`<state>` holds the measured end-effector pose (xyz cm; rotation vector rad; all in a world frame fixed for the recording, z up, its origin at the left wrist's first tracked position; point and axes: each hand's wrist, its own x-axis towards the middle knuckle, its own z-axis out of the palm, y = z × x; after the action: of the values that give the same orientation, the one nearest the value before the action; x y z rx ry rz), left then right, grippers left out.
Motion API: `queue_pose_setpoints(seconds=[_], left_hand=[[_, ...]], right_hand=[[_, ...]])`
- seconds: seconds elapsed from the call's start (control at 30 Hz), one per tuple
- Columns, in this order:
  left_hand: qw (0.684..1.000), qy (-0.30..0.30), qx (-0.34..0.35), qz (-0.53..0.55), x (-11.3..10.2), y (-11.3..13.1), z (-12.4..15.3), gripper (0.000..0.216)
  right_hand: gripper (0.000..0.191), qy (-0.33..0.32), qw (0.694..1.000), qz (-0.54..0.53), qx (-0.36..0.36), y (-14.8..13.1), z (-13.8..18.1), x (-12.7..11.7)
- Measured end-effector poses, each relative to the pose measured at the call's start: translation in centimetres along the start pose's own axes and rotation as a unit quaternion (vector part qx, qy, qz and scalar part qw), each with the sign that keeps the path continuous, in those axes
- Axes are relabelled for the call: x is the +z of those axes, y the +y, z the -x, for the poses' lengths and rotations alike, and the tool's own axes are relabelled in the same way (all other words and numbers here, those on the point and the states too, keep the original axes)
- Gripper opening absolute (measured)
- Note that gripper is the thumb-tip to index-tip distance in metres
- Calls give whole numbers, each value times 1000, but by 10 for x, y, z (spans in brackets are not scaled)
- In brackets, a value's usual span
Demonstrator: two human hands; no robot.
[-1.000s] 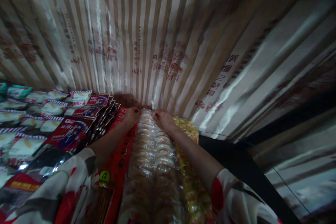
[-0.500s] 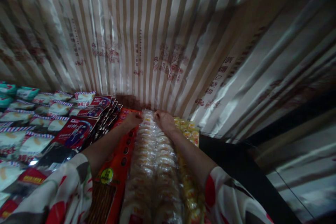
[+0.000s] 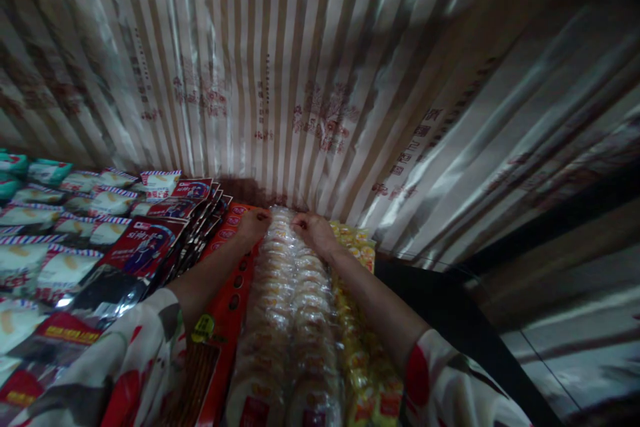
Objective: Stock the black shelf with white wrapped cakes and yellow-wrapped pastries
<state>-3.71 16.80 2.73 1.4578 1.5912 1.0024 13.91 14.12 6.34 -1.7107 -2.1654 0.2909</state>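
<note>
Nearest, the clear-wrapped double row (image 3: pixel 313 320) lies lengthwise, its two lines of round pieces side by side; the near end appears already settled, with no hand on it. Patterned sleeves (image 3: pixel 137 360) flank that end. Left of the double row is an orange-red packet (image 3: pixel 243 277); right of it, yellow packets (image 3: pixel 355 320). Both forearms reach forward, converging on the row's far end, which seems the only part left in work. There the left hand (image 3: pixel 255 223) bends in at the left corner and the right hand (image 3: pixel 315 233) curls at the right, fingertips drawn together; whether either pinches the film, I cannot tell. Beyond the row hangs a striped sheet (image 3: pixel 315 33).
</note>
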Motion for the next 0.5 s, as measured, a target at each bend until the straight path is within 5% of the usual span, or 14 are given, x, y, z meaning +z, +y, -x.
queue_pose_setpoints(seconds=[0.5], left_hand=[[994, -106, 1, -29, -19, 19, 36, 12]], right_hand=[[14, 32, 998, 37, 38, -12, 3, 4]])
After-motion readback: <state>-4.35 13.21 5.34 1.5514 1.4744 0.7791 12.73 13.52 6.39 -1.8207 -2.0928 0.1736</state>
